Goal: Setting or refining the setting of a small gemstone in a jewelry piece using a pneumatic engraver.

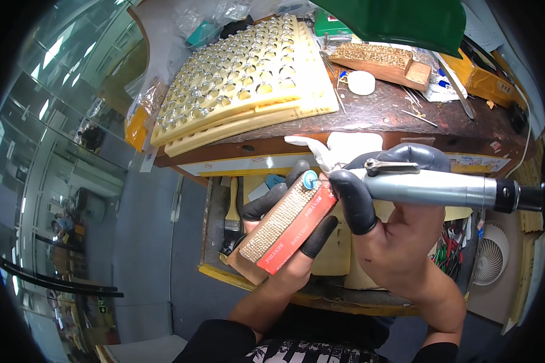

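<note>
My left hand (293, 271), with black covers on its fingers, is wrapped round a wooden block (246, 266). Rows of tiny gold-coloured pieces (278, 225) cover the block's top, and red printed tape (300, 236) runs along its side. In my right hand (399, 239), also with black finger covers, lies a silver rotary handpiece (433, 187), its cable end toward the right. A small blue disc (310, 179) on its thin shaft is at the far end of the block, touching or very near the gold pieces. White cloth or paper (327, 154) shows behind my right fingers.
Stacked cream trays (242, 91) full of rings stand on the wooden bench (369, 121). Another block with gold pieces (375, 63), a round white lid (361, 83) and loose metal tools lie to the right. Below is an open drawer (254, 279) holding a brush (232, 206); a fan (490, 254) stands right.
</note>
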### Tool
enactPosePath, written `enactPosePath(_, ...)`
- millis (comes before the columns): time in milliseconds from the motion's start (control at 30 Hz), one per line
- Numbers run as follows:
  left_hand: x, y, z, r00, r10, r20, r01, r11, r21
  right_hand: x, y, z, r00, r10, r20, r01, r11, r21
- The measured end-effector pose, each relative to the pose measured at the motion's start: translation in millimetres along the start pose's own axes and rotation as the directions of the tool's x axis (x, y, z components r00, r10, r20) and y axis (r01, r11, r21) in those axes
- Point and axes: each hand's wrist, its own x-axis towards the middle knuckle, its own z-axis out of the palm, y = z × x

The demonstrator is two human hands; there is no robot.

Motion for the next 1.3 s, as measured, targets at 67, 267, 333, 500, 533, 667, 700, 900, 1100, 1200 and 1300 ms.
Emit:
enactPosePath(67,0.5,0.2,2.4,1.0,-0.005,-0.001,0.005,1.0,-0.02,0.0,-0.2,-1.1,1.0,-0.009,0.014,0.009,1.0,-0.023)
enactPosePath(267,0.4,0.8,1.4,1.0,-0.003,0.018,0.003,1.0,0.01,-2.3,2.4,0.2,1.0,0.015,-0.004,-0.015,1.0,0.02)
enactPosePath(333,1.2,0.8,1.6,1.0,-0.004,0.004,0.004,1.0,-0.008,-1.7,2.8,-1.2,1.0,-0.003,0.016,0.003,1.0,0.007)
enactPosePath(500,1.5,-0.9,1.3,0.999,0.018,0.033,-0.016,0.998,-0.063,-2.3,3.5,-3.1,1.0,-0.014,0.022,0.014,1.0,-0.022)
enactPosePath(533,1.6,-0.9,1.1,0.999,0.017,0.033,-0.015,0.998,-0.064,-2.5,4.1,-3.6,0.999,-0.023,0.032,0.025,0.999,-0.042)
enactPosePath(667,2.7,-0.5,-1.4,0.999,0.015,0.04,-0.016,1.0,0.014,-3.4,0.3,-2.1,0.999,0.043,0.026,-0.042,0.998,-0.045)
enactPosePath(700,3.1,-0.5,-1.8,0.999,0.019,0.045,-0.021,0.999,0.025,-3.2,0.3,-1.8,0.999,0.034,0.011,-0.034,0.998,-0.046)
enactPosePath(900,4.8,-1.1,-2.2,0.997,0.026,0.078,-0.027,1.0,0.013,-4.0,3.0,-3.7,0.999,0.022,0.03,-0.02,0.999,-0.038)
enactPosePath(1100,1.1,-1.7,-0.6,0.999,0.03,0.018,-0.03,1.0,0.007,-2.8,0.2,-1.4,1.0,0.02,0.017,-0.019,0.998,-0.055)
enactPosePath(1200,0.7,-0.3,2.1,1.0,-0.01,0.012,0.01,1.0,-0.018,-3.7,2.5,-2.8,1.0,0.008,-0.004,-0.008,0.999,-0.052)
enactPosePath(1300,2.6,0.1,2.9,1.0,0.021,0.001,-0.021,1.0,0.003,-2.4,-2.0,-3.4,0.999,0.033,0.029,-0.031,0.997,-0.072)
